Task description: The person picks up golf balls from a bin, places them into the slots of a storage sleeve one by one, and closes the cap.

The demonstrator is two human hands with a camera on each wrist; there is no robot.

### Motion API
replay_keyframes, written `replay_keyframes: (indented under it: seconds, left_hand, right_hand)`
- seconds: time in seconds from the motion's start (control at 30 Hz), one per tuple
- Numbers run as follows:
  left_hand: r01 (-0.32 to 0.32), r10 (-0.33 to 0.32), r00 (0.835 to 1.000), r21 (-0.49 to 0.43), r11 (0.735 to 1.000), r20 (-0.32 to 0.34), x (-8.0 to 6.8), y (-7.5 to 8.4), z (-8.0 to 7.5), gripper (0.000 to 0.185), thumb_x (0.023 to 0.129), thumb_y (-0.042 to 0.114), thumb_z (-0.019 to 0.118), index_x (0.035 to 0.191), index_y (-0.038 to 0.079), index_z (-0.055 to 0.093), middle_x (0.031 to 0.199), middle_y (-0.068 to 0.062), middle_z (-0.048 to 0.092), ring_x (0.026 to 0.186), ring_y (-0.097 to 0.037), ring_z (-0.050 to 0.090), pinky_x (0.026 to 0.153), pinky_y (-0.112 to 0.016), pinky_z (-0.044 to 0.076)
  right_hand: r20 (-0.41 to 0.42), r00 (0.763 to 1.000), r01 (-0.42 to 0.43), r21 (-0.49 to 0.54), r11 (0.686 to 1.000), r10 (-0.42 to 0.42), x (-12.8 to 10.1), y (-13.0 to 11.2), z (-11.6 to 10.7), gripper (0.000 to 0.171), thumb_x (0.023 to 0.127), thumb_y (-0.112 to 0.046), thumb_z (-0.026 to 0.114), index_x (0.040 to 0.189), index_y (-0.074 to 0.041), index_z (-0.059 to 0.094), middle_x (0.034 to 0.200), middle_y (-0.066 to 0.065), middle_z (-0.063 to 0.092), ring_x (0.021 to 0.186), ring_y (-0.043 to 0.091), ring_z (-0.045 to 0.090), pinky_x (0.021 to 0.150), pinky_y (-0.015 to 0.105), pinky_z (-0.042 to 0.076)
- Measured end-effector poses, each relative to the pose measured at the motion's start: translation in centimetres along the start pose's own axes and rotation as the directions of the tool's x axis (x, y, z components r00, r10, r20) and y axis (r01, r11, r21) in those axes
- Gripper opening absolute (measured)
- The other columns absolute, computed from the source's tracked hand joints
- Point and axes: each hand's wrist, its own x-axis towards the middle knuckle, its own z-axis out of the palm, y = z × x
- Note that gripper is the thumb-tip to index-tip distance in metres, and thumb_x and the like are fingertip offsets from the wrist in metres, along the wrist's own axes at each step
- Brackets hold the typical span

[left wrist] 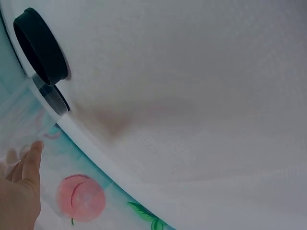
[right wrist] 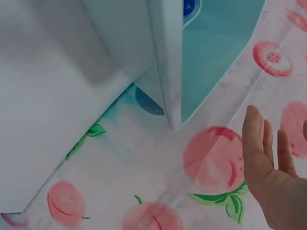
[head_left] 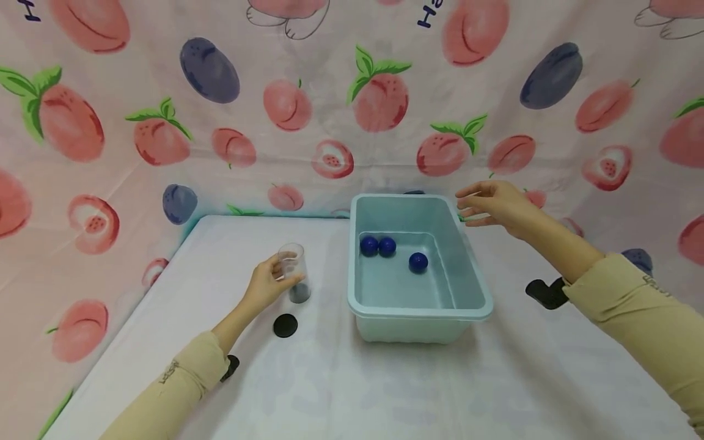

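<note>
My left hand [head_left: 269, 281] grips a clear cylindrical jar [head_left: 293, 263] with a dark bottom, standing at the left of the table. The fingers go behind the jar and the thumb lies across its near side. Just in front of it lies a round black lid [head_left: 285, 326]; in the left wrist view the lid [left wrist: 41, 45] shows its raised rim. My right hand [head_left: 497, 205] hovers beside the far right rim of a pale blue tub [head_left: 420, 313], fingers stretched out and holding nothing. Inside the tub, several dark blue balls [head_left: 418, 263] rest on the bottom.
The white table [head_left: 308, 391] ends at the back and left against a hanging cloth [head_left: 385, 153] printed with peaches. The tub's high walls stand between my two hands.
</note>
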Motion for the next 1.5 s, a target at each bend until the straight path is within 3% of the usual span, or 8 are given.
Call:
replay_keyframes:
  seconds: [0.27,0.43,0.57,0.77,0.97,1.3,1.5]
  left_hand:
    - [-0.019,0.020,1.000,0.021,1.000,-0.016,-0.2,0.1,0.0,0.045,0.081,0.006,0.073,0.122,0.001,0.056,0.122,-0.026,0.060,0.114,-0.039,0.058,0.095,-0.045,0.049]
    - [-0.014,0.014,1.000,0.019,1.000,-0.020,-0.2,0.3,0.1,0.045,0.080,0.005,0.073,0.121,0.001,0.056,0.121,-0.025,0.061,0.114,-0.038,0.059,0.094,-0.045,0.049]
    - [-0.016,0.016,1.000,0.013,1.000,-0.026,-0.3,0.2,0.2,0.045,0.080,0.007,0.074,0.121,0.000,0.056,0.120,-0.025,0.062,0.114,-0.038,0.059,0.095,-0.045,0.049]
    - [-0.024,0.024,1.000,-0.001,1.000,-0.016,-0.1,0.0,0.3,0.046,0.081,0.009,0.074,0.122,0.001,0.054,0.121,-0.025,0.061,0.114,-0.039,0.058,0.093,-0.046,0.050]
    - [-0.018,0.018,1.000,0.006,1.000,-0.017,0.0,-0.2,0.1,0.047,0.080,0.010,0.074,0.121,0.001,0.054,0.122,-0.026,0.060,0.113,-0.040,0.059,0.091,-0.046,0.051]
    - [-0.009,0.010,1.000,0.017,1.000,-0.007,0.0,-0.5,0.0,0.048,0.077,0.012,0.077,0.118,0.004,0.055,0.121,-0.023,0.062,0.112,-0.037,0.060,0.095,-0.047,0.049]
    - [0.011,-0.011,1.000,-0.012,1.000,0.014,0.0,-0.1,-0.3,0.052,0.077,0.009,0.077,0.121,0.001,0.053,0.124,-0.025,0.059,0.115,-0.039,0.058,0.098,-0.047,0.047]
  right_hand:
    - [0.103,0.994,-0.039,-0.075,0.996,0.047,2.0,-1.6,1.1,0.052,0.098,-0.031,0.049,0.135,0.004,0.041,0.111,0.007,0.059,0.089,0.007,0.063,0.087,0.036,0.055]
    - [0.223,0.970,-0.064,-0.137,0.989,0.094,3.3,-2.6,1.6,0.052,0.098,-0.032,0.049,0.138,0.001,0.040,0.118,0.011,0.056,0.088,0.009,0.062,0.086,0.038,0.056]
    - [0.270,0.955,-0.086,-0.153,0.984,0.126,4.1,-3.2,2.2,0.051,0.099,-0.031,0.048,0.138,0.000,0.040,0.122,0.015,0.053,0.087,0.011,0.062,0.087,0.042,0.055]
    - [0.284,0.940,-0.157,-0.134,0.979,0.189,5.6,-3.1,3.2,0.053,0.099,-0.032,0.045,0.140,0.000,0.035,0.129,0.021,0.049,0.101,0.023,0.061,0.094,0.049,0.050]
    - [0.300,0.927,-0.226,-0.028,0.974,0.223,7.1,-2.6,4.3,0.054,0.100,-0.029,0.045,0.143,0.000,0.030,0.132,0.021,0.046,0.123,0.038,0.047,0.101,0.052,0.043]
    - [0.278,0.912,-0.302,-0.040,0.952,0.301,8.7,-1.7,6.1,0.054,0.100,-0.027,0.045,0.144,-0.002,0.029,0.130,0.021,0.045,0.113,0.033,0.052,0.097,0.048,0.048]
    - [0.274,0.893,-0.359,-0.051,0.932,0.358,9.7,-1.0,7.0,0.059,0.099,-0.027,0.044,0.147,-0.002,0.020,0.142,0.026,0.036,0.110,0.033,0.051,0.102,0.049,0.044]
